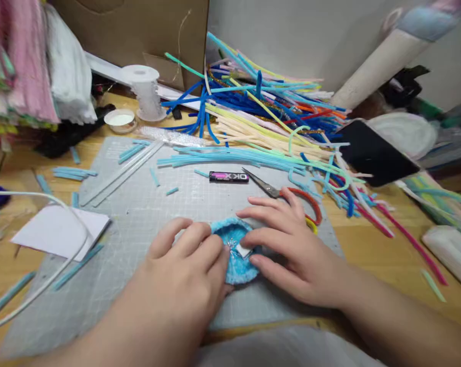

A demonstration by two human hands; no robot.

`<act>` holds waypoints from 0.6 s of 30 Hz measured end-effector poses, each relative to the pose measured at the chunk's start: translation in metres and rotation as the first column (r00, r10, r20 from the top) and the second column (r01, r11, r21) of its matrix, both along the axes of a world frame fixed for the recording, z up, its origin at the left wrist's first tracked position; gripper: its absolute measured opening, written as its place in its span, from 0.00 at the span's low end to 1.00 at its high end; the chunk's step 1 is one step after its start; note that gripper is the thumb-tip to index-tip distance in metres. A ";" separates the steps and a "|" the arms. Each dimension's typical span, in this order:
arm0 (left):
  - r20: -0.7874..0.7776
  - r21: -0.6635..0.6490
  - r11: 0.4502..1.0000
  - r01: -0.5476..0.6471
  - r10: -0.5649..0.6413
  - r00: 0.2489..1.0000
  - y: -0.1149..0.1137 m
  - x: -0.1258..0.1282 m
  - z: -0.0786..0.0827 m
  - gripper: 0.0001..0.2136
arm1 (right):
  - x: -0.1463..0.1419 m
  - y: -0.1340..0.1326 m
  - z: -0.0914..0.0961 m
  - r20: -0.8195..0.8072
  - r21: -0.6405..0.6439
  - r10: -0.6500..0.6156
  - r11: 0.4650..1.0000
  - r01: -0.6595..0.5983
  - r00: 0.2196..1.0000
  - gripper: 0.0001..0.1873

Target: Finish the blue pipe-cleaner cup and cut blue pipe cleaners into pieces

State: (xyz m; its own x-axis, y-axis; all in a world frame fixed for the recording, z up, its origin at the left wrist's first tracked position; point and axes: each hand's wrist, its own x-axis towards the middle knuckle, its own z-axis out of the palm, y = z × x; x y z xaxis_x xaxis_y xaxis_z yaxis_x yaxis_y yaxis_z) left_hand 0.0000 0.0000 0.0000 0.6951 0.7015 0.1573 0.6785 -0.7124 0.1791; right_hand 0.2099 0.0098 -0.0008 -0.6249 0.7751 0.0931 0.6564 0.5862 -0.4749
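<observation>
Right at the near edge, a strip of wooden table (368, 250) shows below the grey gridded cutting mat (138, 216). On the mat's near half sits a round fuzzy blue piece (238, 270), bowl-like: pale rim, deeper blue inside, silvery strands fanning from its middle, and a small white square (243, 250) in it. The left hand (194, 270) has its grip clamped on the left rim; the right hand (299, 250) spreads over the right side, and I can't tell whether its grip pinches the square. Up the mat lie orange-handled scissors (268, 189) and a black-and-pink cylinder (228, 177). Pale blue stems (230, 156) line the mat's far part; beyond it, a tangled multicoloured heap (261, 102), a cardboard box (131, 30) and the grey wall (283, 30).
</observation>
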 end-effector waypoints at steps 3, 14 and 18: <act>-0.001 -0.014 1.000 -0.017 0.017 1.000 -0.001 -0.004 0.005 0.09 | 0.000 -0.002 0.000 -0.010 0.000 -0.015 1.000 0.015 1.000 0.09; -0.007 -0.005 0.999 -0.035 0.034 0.999 -0.004 -0.005 0.004 0.11 | -0.001 -0.001 0.001 -0.008 -0.017 -0.012 1.000 0.012 1.000 0.09; -0.031 -0.016 0.999 -0.041 0.041 0.999 -0.003 -0.004 0.003 0.10 | -0.001 -0.002 0.000 -0.023 -0.018 -0.010 1.000 0.010 1.000 0.09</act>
State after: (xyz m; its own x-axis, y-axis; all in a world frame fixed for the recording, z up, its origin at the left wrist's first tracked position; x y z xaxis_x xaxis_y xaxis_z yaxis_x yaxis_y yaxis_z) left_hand -0.0045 -0.0030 0.0034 0.6701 0.7317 0.1248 0.7123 -0.6812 0.1691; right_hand 0.2089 0.0080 -0.0012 -0.6150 0.7829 0.0937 0.6509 0.5712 -0.5001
